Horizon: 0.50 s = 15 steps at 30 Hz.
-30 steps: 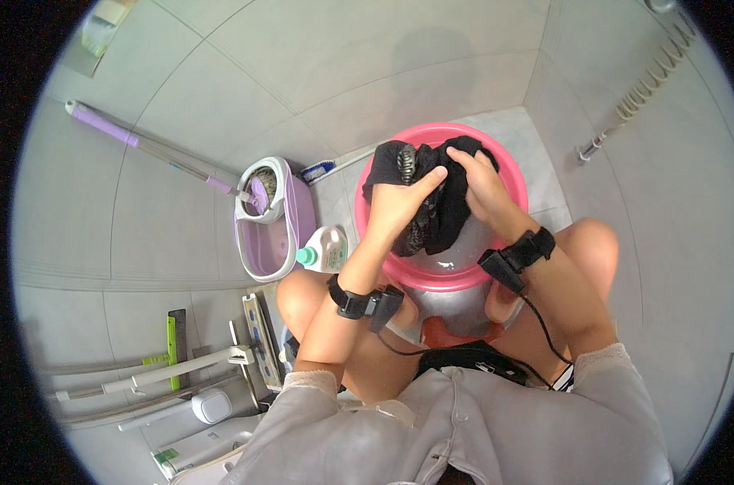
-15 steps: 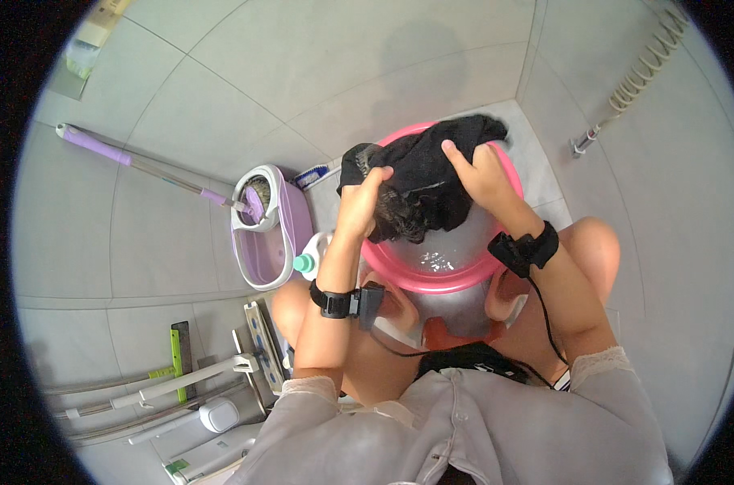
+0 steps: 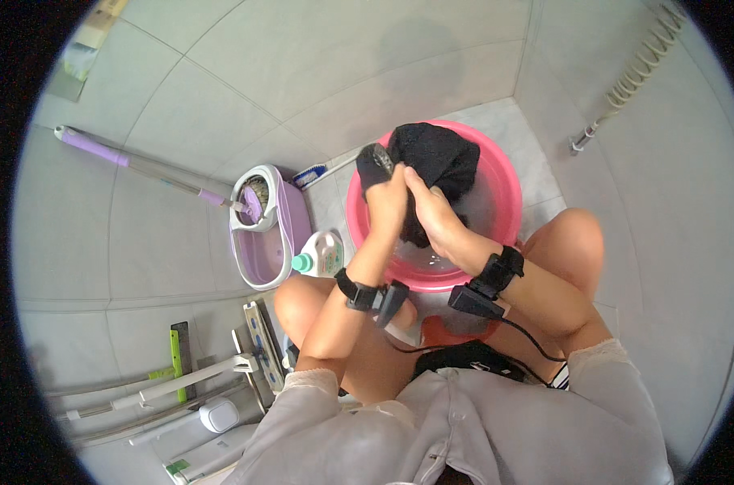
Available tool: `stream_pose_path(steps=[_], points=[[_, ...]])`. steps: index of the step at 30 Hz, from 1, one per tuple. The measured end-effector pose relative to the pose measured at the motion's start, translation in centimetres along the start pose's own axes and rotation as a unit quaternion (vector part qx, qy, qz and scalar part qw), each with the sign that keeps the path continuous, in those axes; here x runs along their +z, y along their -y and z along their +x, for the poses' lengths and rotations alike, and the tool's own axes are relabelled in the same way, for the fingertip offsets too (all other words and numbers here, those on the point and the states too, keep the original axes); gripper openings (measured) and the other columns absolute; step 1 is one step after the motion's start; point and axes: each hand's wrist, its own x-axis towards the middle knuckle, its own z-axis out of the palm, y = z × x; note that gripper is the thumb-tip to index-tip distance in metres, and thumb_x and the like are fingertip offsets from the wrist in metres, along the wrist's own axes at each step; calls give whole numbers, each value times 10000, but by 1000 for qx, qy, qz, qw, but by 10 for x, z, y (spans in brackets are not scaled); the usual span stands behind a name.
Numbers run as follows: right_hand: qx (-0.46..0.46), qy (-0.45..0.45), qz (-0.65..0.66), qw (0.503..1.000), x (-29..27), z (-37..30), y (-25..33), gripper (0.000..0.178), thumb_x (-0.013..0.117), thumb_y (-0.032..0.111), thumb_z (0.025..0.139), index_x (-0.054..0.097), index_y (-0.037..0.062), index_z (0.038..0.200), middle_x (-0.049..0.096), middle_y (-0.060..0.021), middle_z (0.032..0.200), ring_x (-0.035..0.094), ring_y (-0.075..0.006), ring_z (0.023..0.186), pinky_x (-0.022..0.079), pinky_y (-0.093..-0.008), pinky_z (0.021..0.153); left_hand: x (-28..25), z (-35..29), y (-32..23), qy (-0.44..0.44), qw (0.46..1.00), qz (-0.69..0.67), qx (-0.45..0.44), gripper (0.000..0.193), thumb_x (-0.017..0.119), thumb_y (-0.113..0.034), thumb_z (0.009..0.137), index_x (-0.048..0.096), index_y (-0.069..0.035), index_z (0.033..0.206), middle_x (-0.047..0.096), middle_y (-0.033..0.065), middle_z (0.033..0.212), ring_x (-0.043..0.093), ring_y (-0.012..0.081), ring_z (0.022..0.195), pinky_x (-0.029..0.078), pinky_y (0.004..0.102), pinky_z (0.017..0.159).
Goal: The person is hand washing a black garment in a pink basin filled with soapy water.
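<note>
A black wet garment [image 3: 443,158] hangs bunched over a pink basin [image 3: 508,182] that holds cloudy water. My left hand [image 3: 388,204] is closed around one end of the cloth, and a wet fold sticks out beyond its fingers. Close beside it, almost touching, my right hand [image 3: 435,214] grips another part of the same garment, thumb up. The fingertips of both hands are partly hidden by the cloth. Some of the garment hangs below the hands, near the water.
Left of the basin stand a detergent bottle [image 3: 326,255] with a green cap and a purple mop bucket [image 3: 294,222] holding a mop [image 3: 145,164]. A blue-headed brush [image 3: 309,176] lies behind. Below the basin is a red object [image 3: 456,333]. A coiled hose [image 3: 641,73] hangs at right.
My hands have come together over the basin; the right one moved left. The garment, stretched between them before, is now bunched up, and more of the basin's right side shows.
</note>
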Motion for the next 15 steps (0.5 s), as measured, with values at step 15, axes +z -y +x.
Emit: stream_pose_path(steps=[15], points=[[31,29,31,999,-25,34,-20,414,400,374,860,566,6,953,586,-74,890,537,-178,847,399,-292,804,18,-9,5,53,988,-136,-48,322,556,-226,779,555,70,906,584,113,789,552,193,748,432,311,686]])
